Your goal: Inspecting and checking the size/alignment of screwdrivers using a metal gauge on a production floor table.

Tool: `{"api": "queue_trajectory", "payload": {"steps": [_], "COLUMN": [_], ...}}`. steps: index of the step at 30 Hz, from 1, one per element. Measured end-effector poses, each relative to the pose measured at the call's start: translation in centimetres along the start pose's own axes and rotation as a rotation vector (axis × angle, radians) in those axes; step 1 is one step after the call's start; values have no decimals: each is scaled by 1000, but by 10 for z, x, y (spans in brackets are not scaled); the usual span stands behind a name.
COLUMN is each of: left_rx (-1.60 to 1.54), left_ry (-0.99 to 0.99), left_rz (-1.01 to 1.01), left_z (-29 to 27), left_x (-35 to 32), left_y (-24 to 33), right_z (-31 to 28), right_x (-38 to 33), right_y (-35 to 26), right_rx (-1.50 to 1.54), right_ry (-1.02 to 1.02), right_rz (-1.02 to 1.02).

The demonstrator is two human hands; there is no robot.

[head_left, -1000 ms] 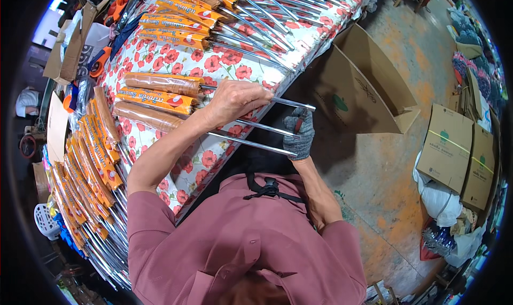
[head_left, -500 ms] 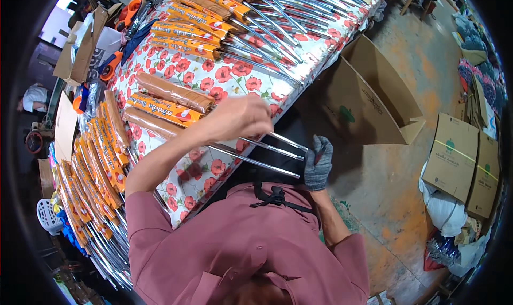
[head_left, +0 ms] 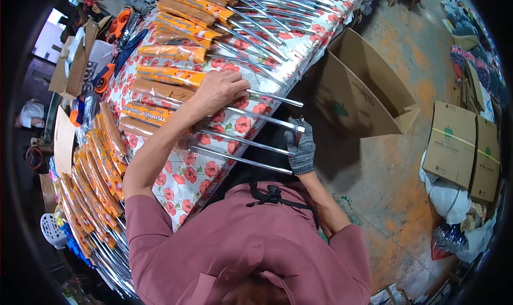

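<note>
Near the middle of the table, my bare left hand has its fingers curled over a silver metal tube. Around that hand lie long tools with brown heads, some in orange printed wrappers; one orange wrapper is just beyond it and another wrapped head is on its near side. Their tubes point right, past the table edge. In a grey knit glove, my right hand is closed around the tube's free end beyond the edge. Its fingertips are partly hidden. Two more tube ends stop close to this glove.
The table wears a red-flowered cloth. More wrapped tools are spread at its far end, and another pile lies at the left. An open cardboard box stands right of the table; flattened cartons lie farther right.
My left hand has moved left and away from me. My right hand has shifted slightly left and nearer the table. Another tube now sticks out beyond my left hand.
</note>
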State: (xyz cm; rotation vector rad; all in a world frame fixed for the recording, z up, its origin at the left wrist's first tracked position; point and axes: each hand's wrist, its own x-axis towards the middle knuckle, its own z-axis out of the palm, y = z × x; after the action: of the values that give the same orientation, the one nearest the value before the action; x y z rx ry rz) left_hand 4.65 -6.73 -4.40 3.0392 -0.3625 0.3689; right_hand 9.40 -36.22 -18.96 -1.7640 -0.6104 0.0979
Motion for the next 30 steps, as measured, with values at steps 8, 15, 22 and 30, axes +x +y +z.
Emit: {"api": "queue_trajectory", "payload": {"steps": [8, 15, 22, 30], "left_rx": [-174, -251, -232, -202], "left_ry": [76, 74, 74, 108], "left_rz": [-35, -60, -62, -69], "left_z": [-5, -4, -4, -3], "left_x": [-2, 1, -1, -5], "left_y": [16, 18, 21, 23], "right_z": [1, 15, 17, 19], "right_x": [8, 16, 17, 11], "right_y": [-8, -12, -17, -13], "right_rx": [25, 88, 119, 243], "right_ry": [50, 74, 96, 89], "right_rz": [7, -66, -99, 40]}}
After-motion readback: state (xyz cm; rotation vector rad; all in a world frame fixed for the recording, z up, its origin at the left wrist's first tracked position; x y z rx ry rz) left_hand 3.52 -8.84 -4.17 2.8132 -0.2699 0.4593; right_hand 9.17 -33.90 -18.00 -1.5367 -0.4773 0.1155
